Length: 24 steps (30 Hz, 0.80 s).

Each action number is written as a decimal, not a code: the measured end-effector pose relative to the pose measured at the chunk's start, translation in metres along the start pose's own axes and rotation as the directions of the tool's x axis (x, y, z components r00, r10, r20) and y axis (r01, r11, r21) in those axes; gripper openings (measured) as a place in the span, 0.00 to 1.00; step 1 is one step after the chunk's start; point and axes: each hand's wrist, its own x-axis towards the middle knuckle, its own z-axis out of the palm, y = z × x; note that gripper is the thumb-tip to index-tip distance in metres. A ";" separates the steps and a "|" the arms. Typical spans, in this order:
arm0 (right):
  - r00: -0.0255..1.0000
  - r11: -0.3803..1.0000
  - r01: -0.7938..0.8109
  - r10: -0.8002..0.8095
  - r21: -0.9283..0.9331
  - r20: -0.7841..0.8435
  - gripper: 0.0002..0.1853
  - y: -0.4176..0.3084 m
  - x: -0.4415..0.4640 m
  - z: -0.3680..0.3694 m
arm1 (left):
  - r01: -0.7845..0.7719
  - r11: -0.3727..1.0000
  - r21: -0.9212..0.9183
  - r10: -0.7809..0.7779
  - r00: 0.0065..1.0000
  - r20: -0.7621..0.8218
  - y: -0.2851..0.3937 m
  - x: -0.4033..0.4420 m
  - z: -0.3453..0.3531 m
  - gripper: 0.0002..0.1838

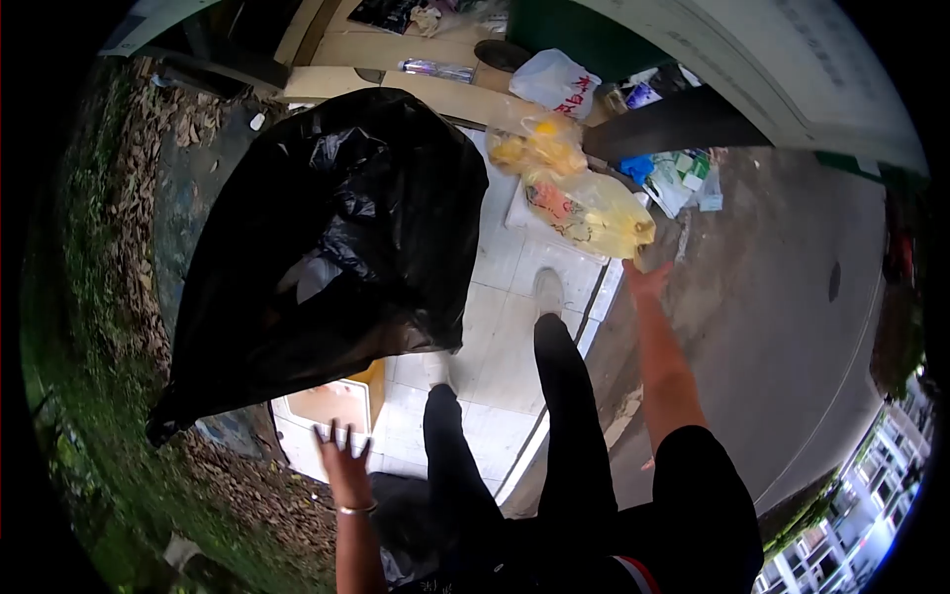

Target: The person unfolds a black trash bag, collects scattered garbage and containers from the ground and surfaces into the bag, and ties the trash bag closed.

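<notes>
My right hand (648,282) is at the tied end of a yellow translucent plastic bag (589,210) and appears to grip it; its fingertips are partly hidden by the plastic. The yellow bag is full, with red print on its side. My left hand (343,463) is open with fingers spread, a bracelet on the wrist. Just beyond it is a yellow box with a pale top (336,404). A large black garbage bag (396,208) bulges above the left hand, apart from it, with something whitish showing at its lower part.
Another yellow bag (539,147) and a white bag with red print (556,81) lie by the wooden ledge (435,94). Loose litter (683,178) sits beside a dark post (683,127). White tiles (500,327) are underfoot; pavement (782,297) borders them right, leaves and grass left.
</notes>
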 end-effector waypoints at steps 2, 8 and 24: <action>1.000 0.999 -0.006 0.007 -0.033 0.018 0.53 -0.024 0.024 0.006 | 0.111 0.993 0.032 -0.112 0.993 0.029 -0.007 0.010 0.062 0.37; 0.687 0.914 -0.329 0.059 0.238 0.724 0.22 -0.059 0.066 0.045 | -0.002 0.985 -0.172 -0.056 0.940 -0.336 0.025 0.094 0.150 0.33; -0.227 0.787 -0.317 -0.605 0.530 0.763 0.16 -0.236 -0.217 -0.291 | 0.032 0.961 0.274 0.049 0.958 -0.282 0.000 -0.071 0.019 0.26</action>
